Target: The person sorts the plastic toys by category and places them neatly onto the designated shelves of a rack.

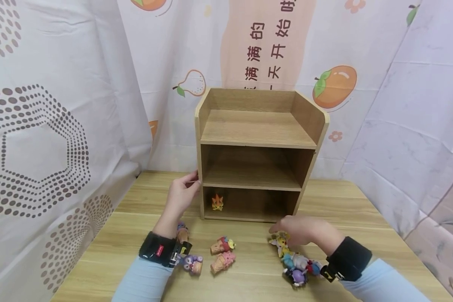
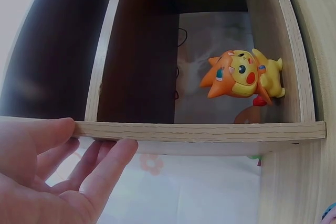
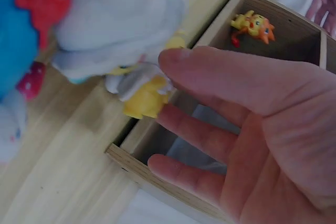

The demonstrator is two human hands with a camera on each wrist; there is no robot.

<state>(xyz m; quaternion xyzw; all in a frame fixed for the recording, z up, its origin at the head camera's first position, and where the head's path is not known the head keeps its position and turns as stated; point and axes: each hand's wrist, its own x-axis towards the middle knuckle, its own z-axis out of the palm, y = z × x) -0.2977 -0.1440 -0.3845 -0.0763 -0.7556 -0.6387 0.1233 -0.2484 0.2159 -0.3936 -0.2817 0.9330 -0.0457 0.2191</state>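
Shelf unit (image 1: 257, 153): three open tiers; stands mid-table (image 1: 362, 209), bare wood on both sides.
Orange figure (image 1: 217, 202): bottom tier, left corner, room to its right.
Left hand (image 1: 181, 193): fingers straight, resting against the shelf's left front edge; holds nothing.
Right hand (image 1: 300, 230): fingers spread and relaxed, thumb touching yellow figure (image 1: 280, 242) on the table before the shelf.
Ice-cream cone toys (image 1: 222, 253): lying between the hands.

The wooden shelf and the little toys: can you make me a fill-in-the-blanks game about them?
1. The orange and yellow figure stands in the ____ compartment of the wooden shelf.
2. The left hand touches the shelf's ____ side.
3. The right hand hovers over a ____ figure on the table.

Missing words: bottom; left; yellow
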